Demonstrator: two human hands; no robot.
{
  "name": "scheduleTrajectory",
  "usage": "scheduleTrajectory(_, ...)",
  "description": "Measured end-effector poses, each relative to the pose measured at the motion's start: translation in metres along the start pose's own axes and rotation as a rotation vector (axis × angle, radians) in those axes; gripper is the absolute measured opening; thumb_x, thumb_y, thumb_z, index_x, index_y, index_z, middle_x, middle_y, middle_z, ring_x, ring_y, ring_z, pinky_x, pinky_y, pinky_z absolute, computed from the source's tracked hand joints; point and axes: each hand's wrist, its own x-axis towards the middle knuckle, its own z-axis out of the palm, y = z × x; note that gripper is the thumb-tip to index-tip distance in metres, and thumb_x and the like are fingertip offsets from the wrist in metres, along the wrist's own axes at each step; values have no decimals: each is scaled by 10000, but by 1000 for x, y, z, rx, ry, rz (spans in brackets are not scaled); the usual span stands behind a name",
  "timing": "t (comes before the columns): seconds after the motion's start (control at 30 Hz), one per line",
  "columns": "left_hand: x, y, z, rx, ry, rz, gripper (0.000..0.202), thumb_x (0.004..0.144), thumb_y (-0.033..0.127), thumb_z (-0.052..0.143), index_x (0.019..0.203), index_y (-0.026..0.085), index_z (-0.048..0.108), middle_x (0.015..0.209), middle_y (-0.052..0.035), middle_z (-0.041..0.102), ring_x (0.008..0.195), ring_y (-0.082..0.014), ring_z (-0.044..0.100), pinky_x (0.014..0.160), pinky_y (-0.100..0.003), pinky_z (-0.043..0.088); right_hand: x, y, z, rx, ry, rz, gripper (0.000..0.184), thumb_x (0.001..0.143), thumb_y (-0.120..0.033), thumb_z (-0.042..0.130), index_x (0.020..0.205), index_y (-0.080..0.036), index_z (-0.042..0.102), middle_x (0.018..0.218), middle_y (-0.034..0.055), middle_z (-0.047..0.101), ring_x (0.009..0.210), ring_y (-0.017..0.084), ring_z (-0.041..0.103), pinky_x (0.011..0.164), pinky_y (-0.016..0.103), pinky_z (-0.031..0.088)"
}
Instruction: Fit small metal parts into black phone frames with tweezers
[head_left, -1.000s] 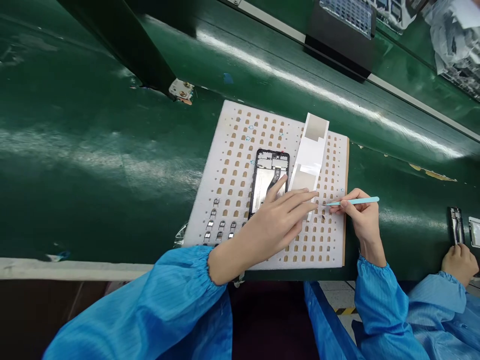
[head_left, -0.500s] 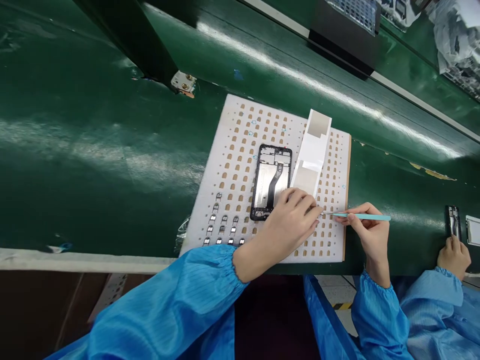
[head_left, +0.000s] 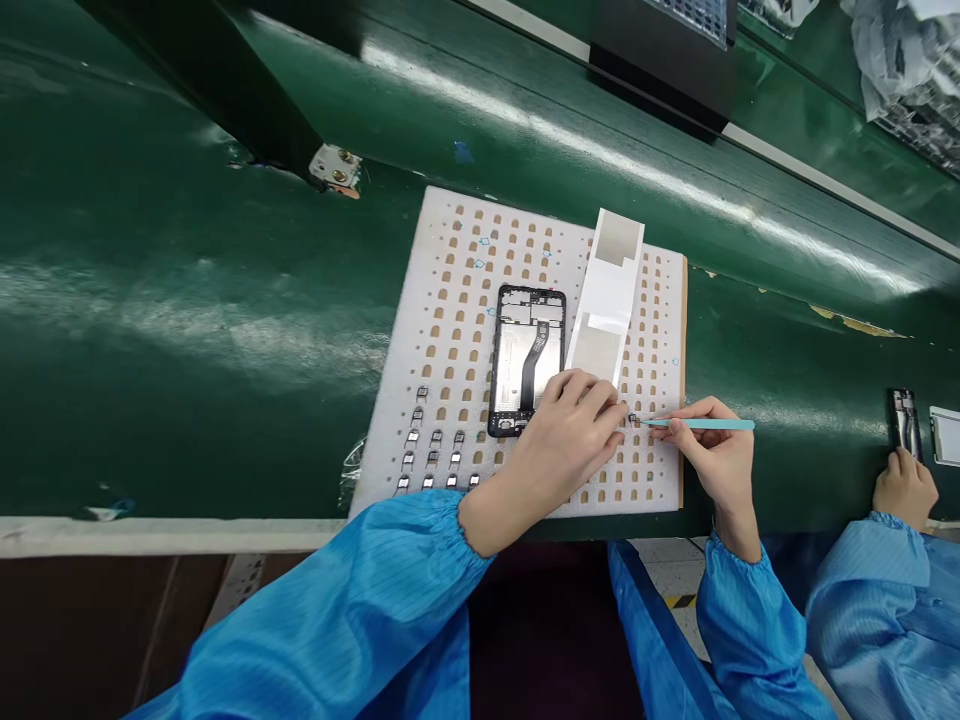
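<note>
My right hand (head_left: pixel 712 450) grips light-blue tweezers (head_left: pixel 720 424) in a pinch, their points aimed left. At the points is a tiny dark metallic part (head_left: pixel 632 420), just right of my left fingertips. My left hand (head_left: pixel 568 425) lies over the white foam board (head_left: pixel 409 330), fingers bent together by the lower end of a white strip with grey patches (head_left: pixel 609 285); whatever its fingertips hold is hidden. Partly under this hand, an opened phone body (head_left: pixel 527 350) with a black ribbon cable rests on the board. Several small metallic parts (head_left: pixel 436 440) sit in slots at lower left.
The green bench (head_left: pixel 187 380) carries the board. A dark post (head_left: pixel 247 110) with a metal bracket (head_left: pixel 335 167) stands behind it. At far right a co-worker's hand (head_left: pixel 905 488) touches another phone body (head_left: pixel 905 422). Bagged parts (head_left: pixel 911 80) lie on the upper shelf.
The view has shifted slightly. The tiny part at the tweezers now shows more plainly, with a small gap between it and my left fingertips. The phone body and strip keep their places on the board.
</note>
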Motion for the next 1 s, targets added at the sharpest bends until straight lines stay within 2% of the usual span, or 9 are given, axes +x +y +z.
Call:
scheduleTrajectory(0.13,0,-1,-2,-48,36,-9,166,1049,163,599,1155,128,721,1093,-99,719,1069,-284,604,973,-475,524,-2,3,0,27,41,-5,241,960,-413,913,919,-229,762,863,61,803,777,272,822,714,335,728)
scheduleTrajectory(0.3,-1,0,-13,-250,130,-57,175,1071,125,580,1195,173,694,1102,-51,751,1079,-229,637,972,-408,533,-9,-2,2,42,58,-3,258,950,-438,910,914,-233,759,844,56,799,733,292,813,638,370,729)
scheduleTrajectory(0.4,-3,-1,-23,-329,166,-17,152,1063,124,613,1162,195,703,1082,-36,761,1077,-218,642,979,-399,537,-13,-12,6,58,40,-25,224,950,-401,913,929,-239,759,875,55,803,725,286,809,610,357,720)
scheduleTrajectory(0.57,-8,-5,-37,-325,221,16,113,1037,120,661,1098,201,712,1023,-24,758,1035,-209,637,979,-396,540,-17,-27,18,106,-19,-76,133,979,-313,890,962,-253,772,912,44,806,726,266,809,612,331,713)
scheduleTrajectory(0.83,-20,-12,-43,-370,254,-58,86,1021,123,694,1046,205,691,1000,-26,740,1023,-209,638,959,-390,541,-14,-38,35,80,-52,-143,101,1001,-287,865,990,-245,774,916,48,807,762,277,815,655,363,724)
scheduleTrajectory(1.0,-25,-11,-45,-481,280,-162,99,1009,106,689,1005,205,702,970,-18,731,994,-198,645,928,-381,552,-18,-41,45,70,-50,-190,83,1016,-258,842,1010,-244,760,947,47,809,772,280,817,700,395,734)
